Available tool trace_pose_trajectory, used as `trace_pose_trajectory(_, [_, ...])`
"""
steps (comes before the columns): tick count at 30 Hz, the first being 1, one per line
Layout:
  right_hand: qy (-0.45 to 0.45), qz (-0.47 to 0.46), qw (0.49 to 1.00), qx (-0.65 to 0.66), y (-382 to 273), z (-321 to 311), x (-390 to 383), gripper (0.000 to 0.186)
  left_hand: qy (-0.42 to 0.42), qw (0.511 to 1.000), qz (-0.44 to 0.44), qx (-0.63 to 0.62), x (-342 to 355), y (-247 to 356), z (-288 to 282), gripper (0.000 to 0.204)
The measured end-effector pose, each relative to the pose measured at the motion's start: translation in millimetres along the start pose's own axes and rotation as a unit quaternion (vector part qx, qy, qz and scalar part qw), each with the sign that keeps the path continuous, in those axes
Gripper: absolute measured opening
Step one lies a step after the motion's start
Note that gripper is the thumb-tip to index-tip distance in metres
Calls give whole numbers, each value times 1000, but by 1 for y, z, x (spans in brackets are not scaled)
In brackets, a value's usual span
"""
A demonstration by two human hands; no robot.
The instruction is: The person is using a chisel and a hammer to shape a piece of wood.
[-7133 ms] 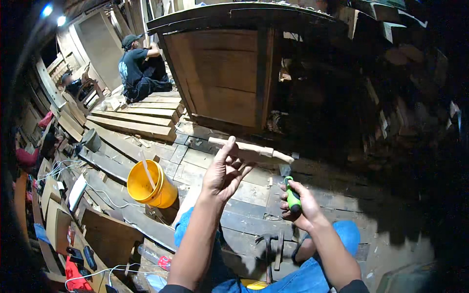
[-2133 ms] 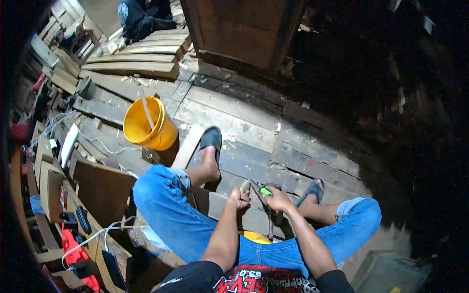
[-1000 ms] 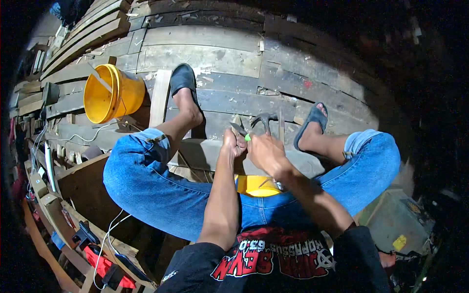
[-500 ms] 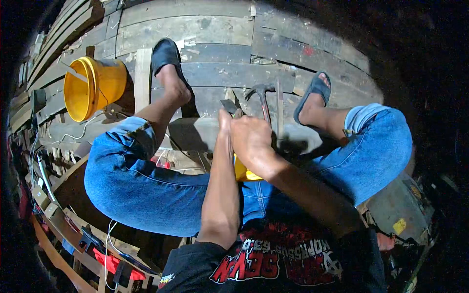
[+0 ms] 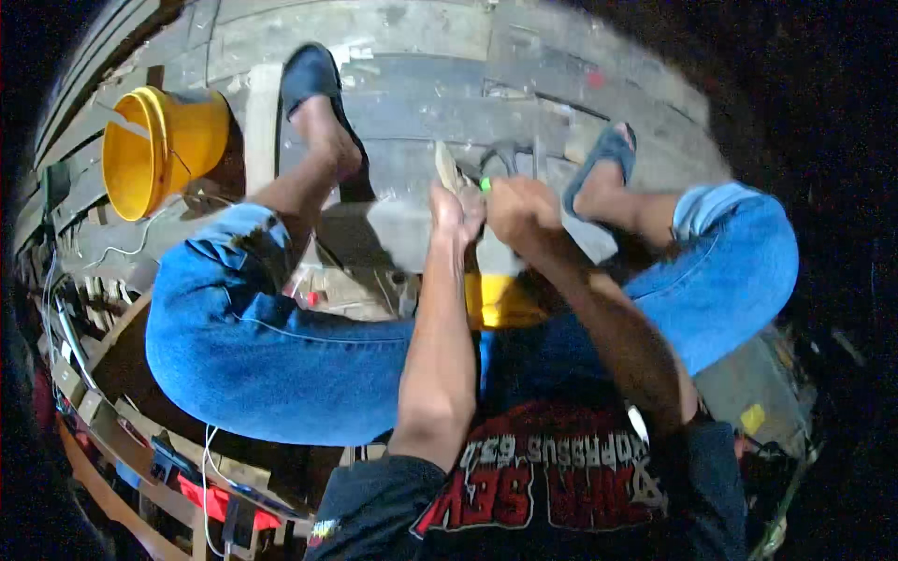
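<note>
My left hand (image 5: 456,213) is wrapped round a pale piece of wood (image 5: 446,166), whose tip sticks up beyond the fingers. Just right of it, my right hand (image 5: 524,210) is closed, its fingers slightly smeared by motion. A small bright green part (image 5: 485,183) shows at that hand's left side; the rest of what it holds is hidden. On the boards just beyond both hands lies a hammer (image 5: 505,151), its handle mostly covered by my right hand. Below the hands, between my thighs, sits a yellow container (image 5: 505,301), partly covered by my right forearm.
A yellow bucket (image 5: 131,154) lies tipped at the left, beside an upright-running pale plank (image 5: 264,126). My sandalled feet rest on the plank floor (image 5: 412,79), among wood chips. White cables (image 5: 131,251) and a cluttered shelf with a red item (image 5: 220,505) are at lower left.
My hands have moved apart slightly, the right one going right. The flat metal blade seen beyond my left hand no longer shows, and the pale wood stands out more. The view has shifted a little.
</note>
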State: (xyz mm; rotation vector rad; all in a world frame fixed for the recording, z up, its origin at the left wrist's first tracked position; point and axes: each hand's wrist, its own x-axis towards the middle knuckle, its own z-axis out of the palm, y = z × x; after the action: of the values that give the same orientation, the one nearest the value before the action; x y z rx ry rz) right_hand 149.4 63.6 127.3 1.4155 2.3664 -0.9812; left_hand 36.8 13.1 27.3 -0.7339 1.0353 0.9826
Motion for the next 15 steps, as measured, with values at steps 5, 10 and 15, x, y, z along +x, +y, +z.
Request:
trace_pose_trajectory(5, [61,124,990,6,5,-48,-11,32,-92,995,27,29,-5,15,-7,32])
trace_pose_trajectory(10, [16,128,988,86,5,-62,-20,32,-116,993,-22,-2,-5,17,-16,31])
trace_pose_trajectory(15, [-21,106,989,96,9,-36,-36,39,-84,994,-53,-34,4,30,-20,31])
